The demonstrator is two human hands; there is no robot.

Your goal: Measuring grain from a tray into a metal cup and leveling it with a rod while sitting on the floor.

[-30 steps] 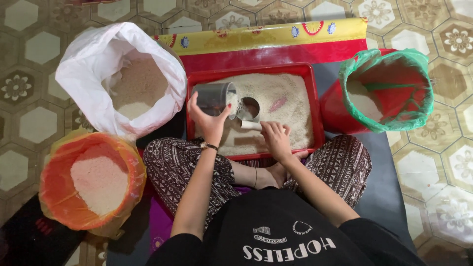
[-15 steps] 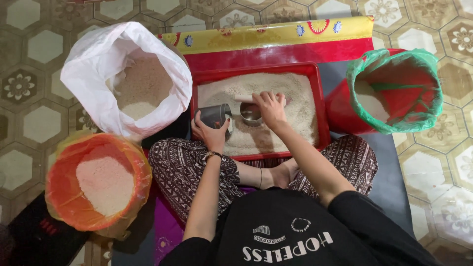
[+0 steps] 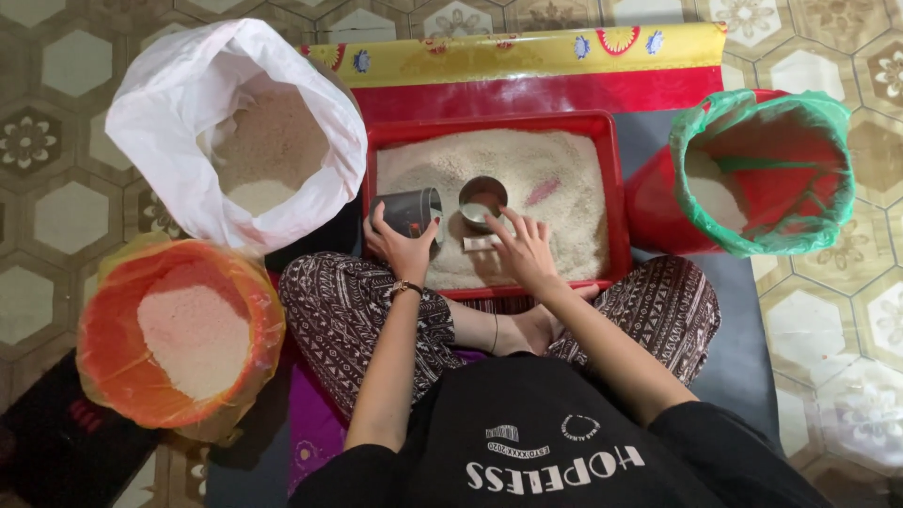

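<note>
A red tray (image 3: pixel 609 188) filled with pale grain lies on the floor mat in front of my crossed legs. My left hand (image 3: pixel 403 246) grips a dark metal can (image 3: pixel 410 211) lying tilted at the tray's left side. My right hand (image 3: pixel 522 249) rests on the grain, fingers spread, beside a small round metal cup (image 3: pixel 483 200) standing in the grain. A small white piece (image 3: pixel 480 244) lies under my right fingertips.
A white sack (image 3: pixel 188 103) of grain stands at the upper left. An orange-lined bag (image 3: pixel 103 329) of white grain sits at the lower left. A green-lined red bag (image 3: pixel 800 122) stands at the right. A red and yellow mat (image 3: pixel 527 56) lies beyond the tray.
My left hand has lowered the can from a raised tilt down to the tray's left side. My right hand moved from the tray's front edge up to the small cup, then back a little.
</note>
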